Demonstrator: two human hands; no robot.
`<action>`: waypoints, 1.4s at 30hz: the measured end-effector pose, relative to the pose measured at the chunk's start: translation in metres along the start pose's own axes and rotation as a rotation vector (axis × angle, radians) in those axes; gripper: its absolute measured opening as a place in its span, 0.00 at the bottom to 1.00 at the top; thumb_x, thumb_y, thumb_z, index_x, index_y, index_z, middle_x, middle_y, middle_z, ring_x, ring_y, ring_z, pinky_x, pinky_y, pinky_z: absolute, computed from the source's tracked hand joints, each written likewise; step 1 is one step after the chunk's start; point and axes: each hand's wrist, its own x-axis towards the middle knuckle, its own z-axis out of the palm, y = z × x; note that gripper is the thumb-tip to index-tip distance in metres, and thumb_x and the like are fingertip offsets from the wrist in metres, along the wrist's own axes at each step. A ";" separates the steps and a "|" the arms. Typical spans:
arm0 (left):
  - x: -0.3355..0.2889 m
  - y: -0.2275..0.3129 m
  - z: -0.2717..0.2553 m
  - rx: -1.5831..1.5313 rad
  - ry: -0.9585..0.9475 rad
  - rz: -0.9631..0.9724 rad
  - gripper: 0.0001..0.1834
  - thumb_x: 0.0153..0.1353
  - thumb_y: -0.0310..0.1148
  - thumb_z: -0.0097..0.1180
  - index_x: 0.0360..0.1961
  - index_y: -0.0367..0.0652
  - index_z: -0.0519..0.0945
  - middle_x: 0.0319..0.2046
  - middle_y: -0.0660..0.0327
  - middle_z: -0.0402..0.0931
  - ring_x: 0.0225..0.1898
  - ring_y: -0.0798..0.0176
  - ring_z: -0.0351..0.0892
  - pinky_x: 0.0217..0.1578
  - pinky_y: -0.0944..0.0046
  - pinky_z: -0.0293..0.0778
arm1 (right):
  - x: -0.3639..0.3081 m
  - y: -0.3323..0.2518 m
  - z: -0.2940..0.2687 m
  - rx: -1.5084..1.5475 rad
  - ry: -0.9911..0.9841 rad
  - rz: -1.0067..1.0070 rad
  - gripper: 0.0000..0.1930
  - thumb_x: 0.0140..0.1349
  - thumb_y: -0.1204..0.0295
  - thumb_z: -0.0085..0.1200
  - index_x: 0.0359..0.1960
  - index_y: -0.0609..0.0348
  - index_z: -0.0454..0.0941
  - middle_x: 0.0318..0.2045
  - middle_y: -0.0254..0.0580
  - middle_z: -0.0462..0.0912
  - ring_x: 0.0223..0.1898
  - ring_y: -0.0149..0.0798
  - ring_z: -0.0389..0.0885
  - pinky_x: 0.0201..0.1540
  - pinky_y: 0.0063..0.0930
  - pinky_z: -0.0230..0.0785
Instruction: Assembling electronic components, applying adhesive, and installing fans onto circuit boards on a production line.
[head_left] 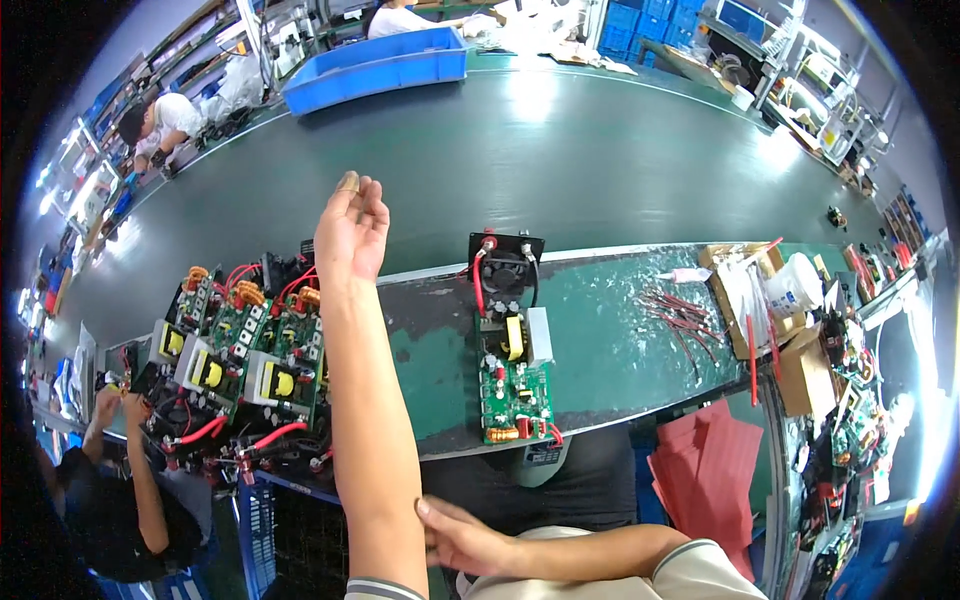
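Note:
My left arm reaches out past the bench edge. My left hand (353,228) is palm up over the dark conveyor belt, its fingers loosely bent with nothing in them and a tan covering on one fingertip. Beside my left elbow, my right hand (465,540) touches the arm with its thumb out; its other fingers are partly hidden. In front of me lies a green circuit board (516,385) with yellow, white and red parts. Red and black cables join it to a black fan panel (507,262) at its far end. Several similar board assemblies (240,350) crowd the bench left of my arm.
Dark red wires (680,318) and a small tube (686,275) lie to the right, beside a cardboard box (735,300) and a white tub (795,285). Red sheets (707,475) hang below. A blue tray (375,70) rests across the belt (560,150). A co-worker's hands (120,405) work at left.

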 end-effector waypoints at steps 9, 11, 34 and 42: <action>0.002 -0.077 -0.047 0.694 -0.192 -0.017 0.09 0.65 0.31 0.59 0.46 0.43 0.80 0.40 0.65 0.80 0.40 0.71 0.79 0.38 0.74 0.72 | -0.048 -0.073 -0.007 -0.907 -0.172 0.147 0.22 0.71 0.66 0.53 0.63 0.60 0.66 0.49 0.39 0.79 0.56 0.32 0.75 0.60 0.31 0.68; -0.004 -0.094 -0.051 0.635 -0.145 -0.062 0.09 0.65 0.33 0.59 0.44 0.43 0.81 0.36 0.67 0.80 0.37 0.73 0.79 0.36 0.74 0.71 | -0.043 -0.097 -0.019 -0.959 -0.088 -0.118 0.25 0.68 0.71 0.56 0.65 0.60 0.63 0.51 0.40 0.76 0.57 0.32 0.74 0.60 0.30 0.67; 0.005 -0.011 -0.010 -0.086 0.036 0.004 0.10 0.65 0.27 0.58 0.46 0.37 0.76 0.40 0.59 0.77 0.40 0.65 0.78 0.36 0.70 0.74 | -0.004 0.003 -0.005 0.064 -0.035 0.292 0.35 0.67 0.42 0.49 0.68 0.50 0.60 0.62 0.40 0.72 0.61 0.34 0.72 0.65 0.44 0.63; -0.022 -0.075 -0.050 1.204 -0.482 -0.098 0.15 0.62 0.26 0.58 0.51 0.37 0.78 0.42 0.63 0.80 0.40 0.69 0.78 0.46 0.66 0.73 | -0.069 -0.115 0.003 -1.351 -0.073 -0.353 0.17 0.68 0.69 0.57 0.55 0.61 0.76 0.48 0.44 0.82 0.44 0.35 0.82 0.48 0.28 0.75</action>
